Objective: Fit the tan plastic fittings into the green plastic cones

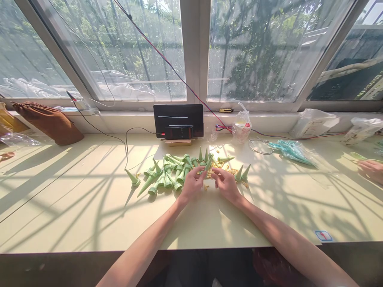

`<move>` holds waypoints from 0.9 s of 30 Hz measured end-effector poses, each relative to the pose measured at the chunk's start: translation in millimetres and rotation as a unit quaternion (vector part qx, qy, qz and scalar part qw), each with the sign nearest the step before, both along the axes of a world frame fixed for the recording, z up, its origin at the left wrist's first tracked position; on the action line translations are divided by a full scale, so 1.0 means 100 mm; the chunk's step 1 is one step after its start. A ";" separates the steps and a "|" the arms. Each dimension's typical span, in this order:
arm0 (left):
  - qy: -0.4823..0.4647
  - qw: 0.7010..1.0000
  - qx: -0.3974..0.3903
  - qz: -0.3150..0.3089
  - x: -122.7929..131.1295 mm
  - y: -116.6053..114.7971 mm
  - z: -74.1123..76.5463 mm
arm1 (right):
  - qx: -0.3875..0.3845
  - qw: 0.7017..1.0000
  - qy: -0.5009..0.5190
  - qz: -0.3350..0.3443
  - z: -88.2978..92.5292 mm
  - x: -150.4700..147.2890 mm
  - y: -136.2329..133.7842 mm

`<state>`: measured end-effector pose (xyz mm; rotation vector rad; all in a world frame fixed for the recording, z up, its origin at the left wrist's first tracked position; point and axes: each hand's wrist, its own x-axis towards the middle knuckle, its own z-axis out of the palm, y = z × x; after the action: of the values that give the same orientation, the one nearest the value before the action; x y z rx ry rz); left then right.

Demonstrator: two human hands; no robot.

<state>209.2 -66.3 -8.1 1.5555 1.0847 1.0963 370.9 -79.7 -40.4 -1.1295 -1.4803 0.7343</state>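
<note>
A heap of several green cone-shaped plastic spikes lies on the pale table in front of me. Small yellow pieces are scattered just right of the heap. My left hand is closed in a pinch on one green spike at the heap's right edge. My right hand sits beside it, fingers curled over the yellow pieces, pinching something too small to name. Two more green spikes stand just right of my right hand.
A dark tablet stands at the back with cables running to the window. A brown pouch lies far left. Plastic bags and a teal bundle lie at the back right. Another person's hand rests at the right edge.
</note>
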 end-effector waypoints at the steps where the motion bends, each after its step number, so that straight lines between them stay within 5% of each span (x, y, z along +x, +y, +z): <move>1: 0.000 1.000 0.000 -0.001 0.00 0.00 0.00 | -0.001 1.000 -0.003 0.003 0.00 0.00 0.00; 27: -0.006 1.000 -0.012 -0.013 -0.02 0.05 -0.10 | -0.014 0.997 -0.079 0.016 0.03 -0.01 -0.04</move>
<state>207.1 -61.5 -17.7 1.5387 1.0639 1.0695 370.0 -83.7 -37.2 -1.2097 -1.6289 0.7019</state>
